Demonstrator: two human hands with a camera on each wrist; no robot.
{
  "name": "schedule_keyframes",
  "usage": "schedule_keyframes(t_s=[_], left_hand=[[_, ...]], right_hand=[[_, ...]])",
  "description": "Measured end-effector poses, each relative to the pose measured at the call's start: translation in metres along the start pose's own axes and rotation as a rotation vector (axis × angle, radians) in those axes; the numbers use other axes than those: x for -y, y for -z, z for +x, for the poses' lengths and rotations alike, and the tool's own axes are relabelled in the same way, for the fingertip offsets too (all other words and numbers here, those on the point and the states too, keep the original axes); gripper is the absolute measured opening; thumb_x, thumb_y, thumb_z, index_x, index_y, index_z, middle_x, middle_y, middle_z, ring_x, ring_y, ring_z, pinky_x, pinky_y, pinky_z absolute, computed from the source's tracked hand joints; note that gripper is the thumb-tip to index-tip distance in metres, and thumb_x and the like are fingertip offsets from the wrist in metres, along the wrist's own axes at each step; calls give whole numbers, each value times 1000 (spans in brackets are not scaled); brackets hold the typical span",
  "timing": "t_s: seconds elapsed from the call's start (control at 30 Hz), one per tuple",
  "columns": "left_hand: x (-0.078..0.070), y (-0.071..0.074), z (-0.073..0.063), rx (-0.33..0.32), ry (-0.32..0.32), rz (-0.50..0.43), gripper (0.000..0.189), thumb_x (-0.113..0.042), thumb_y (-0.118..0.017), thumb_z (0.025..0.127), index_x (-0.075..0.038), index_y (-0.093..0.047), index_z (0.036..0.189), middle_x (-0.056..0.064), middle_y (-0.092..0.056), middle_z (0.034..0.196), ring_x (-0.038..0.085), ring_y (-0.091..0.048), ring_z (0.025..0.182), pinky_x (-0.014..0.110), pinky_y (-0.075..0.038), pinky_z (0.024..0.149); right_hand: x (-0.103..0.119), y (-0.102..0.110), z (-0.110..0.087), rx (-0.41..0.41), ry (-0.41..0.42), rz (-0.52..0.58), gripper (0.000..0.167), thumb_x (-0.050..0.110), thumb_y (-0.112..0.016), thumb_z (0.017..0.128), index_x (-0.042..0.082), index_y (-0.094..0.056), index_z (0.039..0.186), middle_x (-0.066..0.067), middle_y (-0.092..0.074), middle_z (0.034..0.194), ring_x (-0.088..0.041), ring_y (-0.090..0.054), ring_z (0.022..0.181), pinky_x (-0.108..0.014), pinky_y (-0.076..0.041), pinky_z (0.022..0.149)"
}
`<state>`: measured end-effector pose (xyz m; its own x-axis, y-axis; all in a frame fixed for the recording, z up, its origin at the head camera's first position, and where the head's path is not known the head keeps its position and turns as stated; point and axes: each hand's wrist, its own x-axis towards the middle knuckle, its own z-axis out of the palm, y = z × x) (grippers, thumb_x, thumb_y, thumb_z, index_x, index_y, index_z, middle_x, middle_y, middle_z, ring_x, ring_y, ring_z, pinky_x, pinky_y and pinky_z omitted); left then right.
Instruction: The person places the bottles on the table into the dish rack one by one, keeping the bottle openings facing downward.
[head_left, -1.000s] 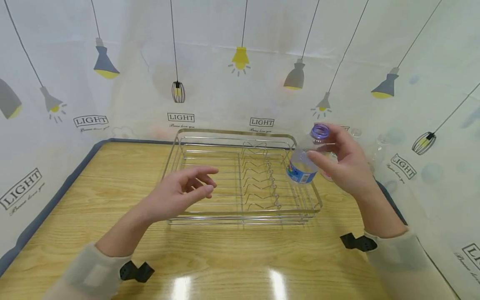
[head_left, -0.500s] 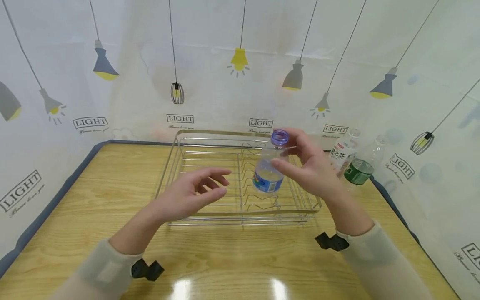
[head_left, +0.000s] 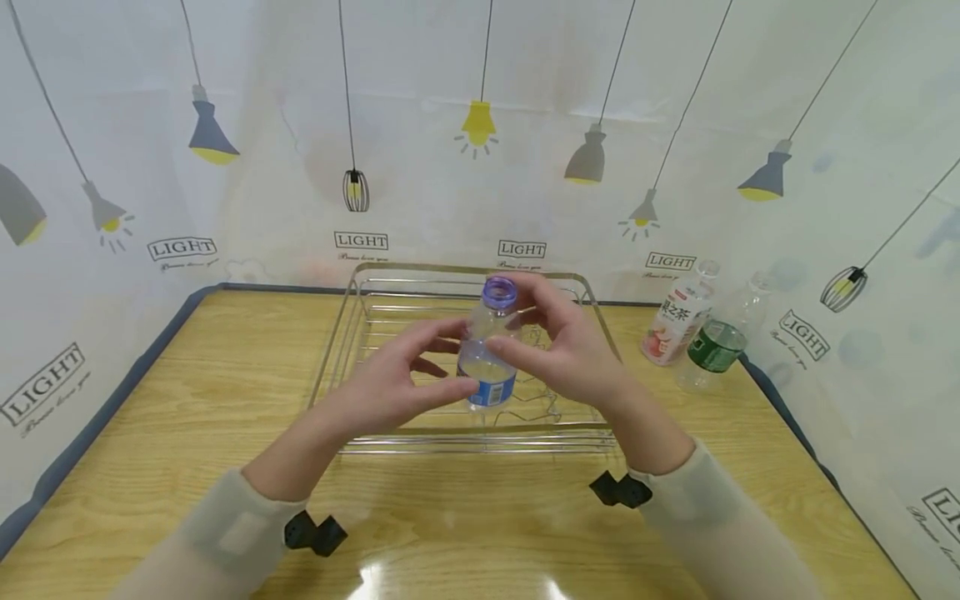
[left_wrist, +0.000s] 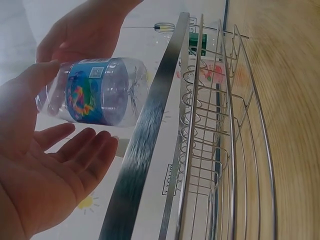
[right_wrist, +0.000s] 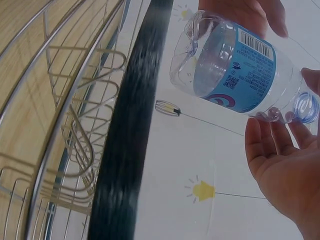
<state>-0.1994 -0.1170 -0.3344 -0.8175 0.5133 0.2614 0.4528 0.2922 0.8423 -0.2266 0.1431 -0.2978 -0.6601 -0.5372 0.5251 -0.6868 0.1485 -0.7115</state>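
Note:
A clear plastic bottle with a blue label and a purple neck ring is held upright, without a cap, above a wire dish rack. My right hand grips its upper part between thumb and fingers. At the bottle's left side is my left hand, its thumb by the label and its fingers loosely bent. In the left wrist view, the fingers of that hand lie apart from the bottle; whether the thumb touches it, I cannot tell. The right wrist view shows the bottle's label with a barcode.
Two more plastic bottles stand on the wooden table at the right: one with a white and pink label, one with a green label. A lamp-patterned sheet surrounds the table at the back and sides.
My right hand has carried the bottle leftward from the rack's right edge to over its middle. My left hand has moved right, up to the bottle. The two standing bottles are now uncovered.

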Motion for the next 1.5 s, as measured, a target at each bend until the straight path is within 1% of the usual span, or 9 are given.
schedule_keyframes(t_s=[0.2, 0.4, 0.87, 1.0, 1.13, 1.23, 1.3, 1.43, 1.5], left_hand=[[0, -2, 3, -26, 15, -20, 67, -28, -83, 100, -21, -54, 160, 2, -62, 151, 26, -63, 136, 51, -54, 112], [-1, -2, 2, -39, 31, -39, 65, -27, -84, 99, -22, -56, 158, 3, -63, 149, 26, -64, 132, 50, -55, 110], [2, -1, 1, -30, 25, -68, 64, -27, -82, 101, -23, -54, 159, 4, -63, 146, 27, -64, 128, 48, -59, 102], [3, 0, -1, -49, 41, -83, 65, -26, -82, 101, -20, -54, 159, 6, -62, 146, 30, -64, 128, 47, -60, 100], [5, 3, -3, -83, 55, -84, 61, -24, -83, 101, -19, -54, 155, 6, -62, 147, 30, -66, 127, 46, -61, 98], [7, 4, -3, -103, 53, -110, 58, -20, -83, 100, -15, -54, 150, 9, -63, 145, 31, -68, 126, 47, -61, 100], [7, 5, -3, -113, 56, -141, 57, -17, -83, 99, -13, -53, 148, 12, -63, 145, 32, -68, 127, 47, -61, 100], [8, 7, -4, -123, 74, -198, 65, -13, -83, 99, -11, -46, 153, 17, -63, 147, 37, -68, 131, 44, -63, 98], [9, 7, -5, -126, 79, -223, 69, -11, -83, 99, -10, -44, 156, 18, -63, 148, 39, -67, 132, 42, -64, 97]], right_hand=[[-2, -11, 2, 2, 4, 11, 63, 0, -80, 96, 5, -56, 154, -12, -67, 130, -24, -64, 119, -35, -57, 103], [-4, -17, 3, 18, -6, 12, 63, -1, -80, 96, 5, -55, 154, -11, -67, 130, -23, -65, 119, -36, -58, 103], [-6, -16, 2, 38, -26, 10, 64, 4, -80, 97, 8, -54, 156, -10, -68, 133, -24, -66, 120, -41, -58, 104], [-8, -13, -1, 30, -38, 13, 65, 2, -79, 97, 7, -53, 157, -13, -68, 137, -27, -66, 124, -45, -58, 106], [-9, -8, -6, 29, -83, -2, 64, 5, -79, 99, 10, -53, 158, -11, -67, 141, -28, -66, 127, -46, -58, 107], [-12, -6, -10, 33, -98, -15, 62, 9, -78, 101, 12, -54, 158, -13, -66, 142, -28, -66, 127, -46, -58, 107], [-15, -4, -12, 37, -96, -21, 62, 9, -78, 101, 13, -54, 158, -13, -66, 142, -28, -67, 126, -51, -57, 107], [-19, -2, -16, 45, -111, -40, 61, 11, -78, 101, 14, -55, 157, -10, -67, 142, -24, -67, 126, -52, -57, 108], [-20, -2, -19, 51, -127, -49, 62, 11, -79, 100, 14, -55, 157, -8, -67, 143, -24, -67, 127, -49, -57, 108]])
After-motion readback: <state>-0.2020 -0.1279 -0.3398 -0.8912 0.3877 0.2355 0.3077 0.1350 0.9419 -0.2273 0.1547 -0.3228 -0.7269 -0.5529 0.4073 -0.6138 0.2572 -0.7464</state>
